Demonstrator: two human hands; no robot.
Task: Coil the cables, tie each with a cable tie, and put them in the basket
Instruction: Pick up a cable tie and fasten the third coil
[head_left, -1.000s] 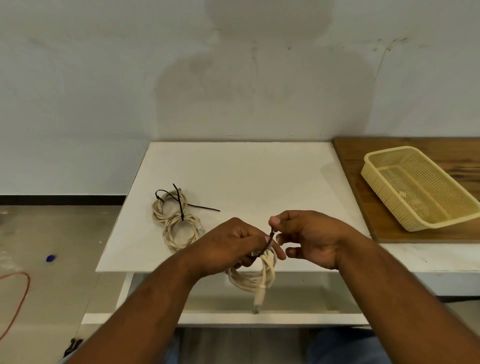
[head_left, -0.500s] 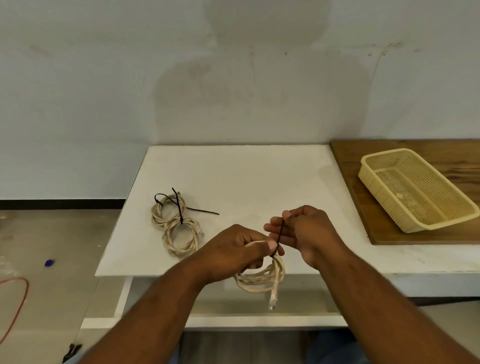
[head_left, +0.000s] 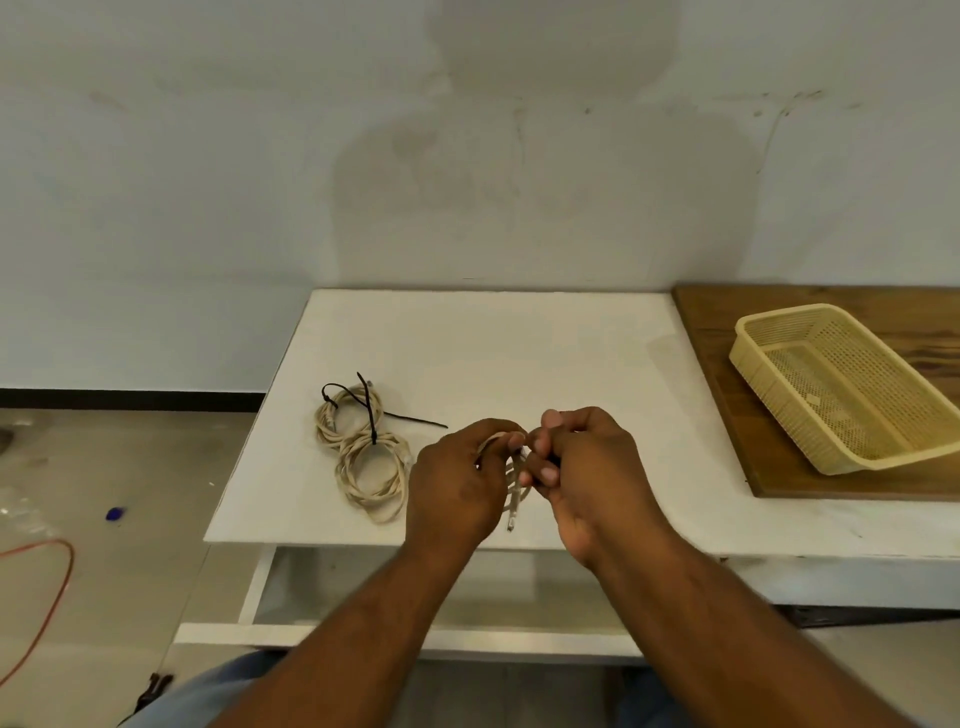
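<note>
My left hand (head_left: 460, 480) grips a cream coiled cable (head_left: 514, 488) just above the white table's (head_left: 493, 353) front edge; most of the coil is hidden between my hands, and one plug end hangs down. My right hand (head_left: 587, 467) is curled tight against it, pinching a black cable tie of which only a sliver shows. Two more cream coils (head_left: 363, 449) lie side by side to the left, each with a black tie (head_left: 371, 415) round it. The yellow mesh basket (head_left: 779, 410) stands on a wooden board at the right, with nothing in it.
The wooden board (head_left: 727, 374) covers the table's right end. An open white shelf sits below the tabletop. An orange cord (head_left: 52, 587) and a small blue object (head_left: 115, 513) lie on the floor at the left. A grey wall stands behind the table.
Both hands moved up and forward over the table with the coil. The hands closed together, and the tie and most of the coil are now hidden between them.
</note>
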